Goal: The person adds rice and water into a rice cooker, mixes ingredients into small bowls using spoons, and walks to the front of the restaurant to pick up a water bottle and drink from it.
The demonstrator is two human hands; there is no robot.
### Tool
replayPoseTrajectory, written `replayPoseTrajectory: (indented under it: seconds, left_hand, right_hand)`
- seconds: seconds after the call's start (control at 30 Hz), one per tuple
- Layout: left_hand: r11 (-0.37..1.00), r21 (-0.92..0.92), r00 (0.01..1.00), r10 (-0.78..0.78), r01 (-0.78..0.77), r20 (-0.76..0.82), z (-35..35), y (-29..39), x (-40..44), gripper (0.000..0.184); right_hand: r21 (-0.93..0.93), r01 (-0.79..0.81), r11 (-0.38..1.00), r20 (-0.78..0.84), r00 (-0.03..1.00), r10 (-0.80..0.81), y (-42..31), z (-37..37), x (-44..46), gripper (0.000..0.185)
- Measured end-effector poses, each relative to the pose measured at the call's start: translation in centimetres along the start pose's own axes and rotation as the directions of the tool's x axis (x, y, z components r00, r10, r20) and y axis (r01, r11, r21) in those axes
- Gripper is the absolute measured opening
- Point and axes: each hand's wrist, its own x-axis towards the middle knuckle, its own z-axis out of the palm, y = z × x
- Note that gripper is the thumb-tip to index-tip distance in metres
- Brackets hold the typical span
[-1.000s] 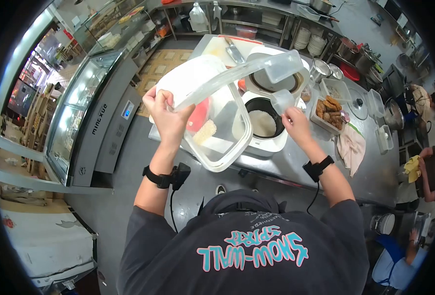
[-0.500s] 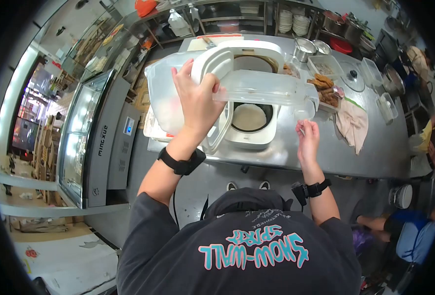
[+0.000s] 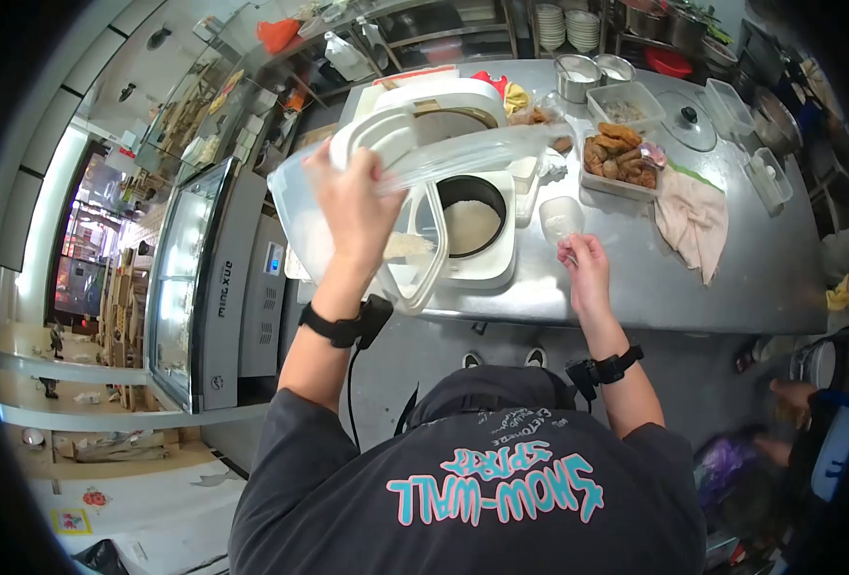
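Observation:
My left hand (image 3: 357,206) grips the lid part of a clear plastic container (image 3: 300,196) that has a white rim and is tilted, with pale grains inside near its lower side. Right of it an open white rice cooker (image 3: 487,271) stands on the steel table, its dark pot holding pale rice (image 3: 470,226). In my right hand (image 3: 582,264) is a clear scoop (image 3: 560,218), pinched by its handle over the table, to the right of the cooker.
On the steel table (image 3: 635,297) are a box of browned food (image 3: 621,158), a pinkish cloth (image 3: 688,220), a glass lid (image 3: 690,134) and clear tubs. A glass display case (image 3: 189,287) stands at the left. Another person's arm (image 3: 793,393) shows at the lower right.
The scoop has moved away from above the cooker, out to the right. My left hand and the container have shifted left relative to the cooker. The view has turned, showing more of the left side.

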Motion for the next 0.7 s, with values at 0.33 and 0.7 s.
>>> replayPoseTrajectory:
  seconds: [0.33, 0.7]
  left_hand:
    - [0.859, -0.269, 0.840, -0.495, 0.435, -0.222, -7.8, -5.1, -7.0, 0.035]
    - [0.927, -0.194, 0.917, -0.355, 0.320, -0.184, -10.2, -8.5, -6.5, 0.037]
  right_hand:
    - [-0.182, -0.083, 0.980, 0.144, 0.984, 0.110, -0.1, -1.8, 0.3, 0.010]
    - [-0.389, 0.057, 0.919, 0.482, 0.863, 0.151, 0.0, 8.0, -3.6, 0.014]
